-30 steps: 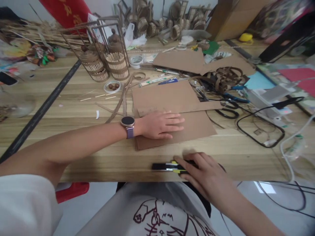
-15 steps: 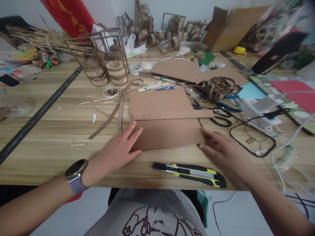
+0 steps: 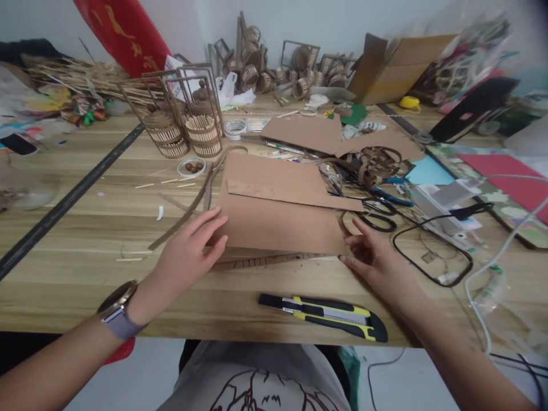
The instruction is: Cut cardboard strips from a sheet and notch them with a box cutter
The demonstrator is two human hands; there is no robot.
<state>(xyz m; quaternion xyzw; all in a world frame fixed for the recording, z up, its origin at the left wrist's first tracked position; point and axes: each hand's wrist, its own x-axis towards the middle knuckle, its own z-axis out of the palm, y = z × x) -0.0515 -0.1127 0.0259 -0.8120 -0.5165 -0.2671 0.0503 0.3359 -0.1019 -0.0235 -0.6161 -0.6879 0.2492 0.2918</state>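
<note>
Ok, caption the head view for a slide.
Left hand and right hand flank a cardboard sheet; a utility knife lies on the wooden tabletop.

gold characters (image 3: 115, 25) on a red banner (image 3: 128, 34), too blurred to read, white sheet (image 3: 174, 64), its small print illegible

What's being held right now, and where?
Apparently the cardboard sheet: right hand at its near right corner, left hand at its left edge; grip firmness unclear.

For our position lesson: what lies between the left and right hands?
In the head view, cardboard lies between the left hand and right hand, with a marked brown edge at its near side.
</note>
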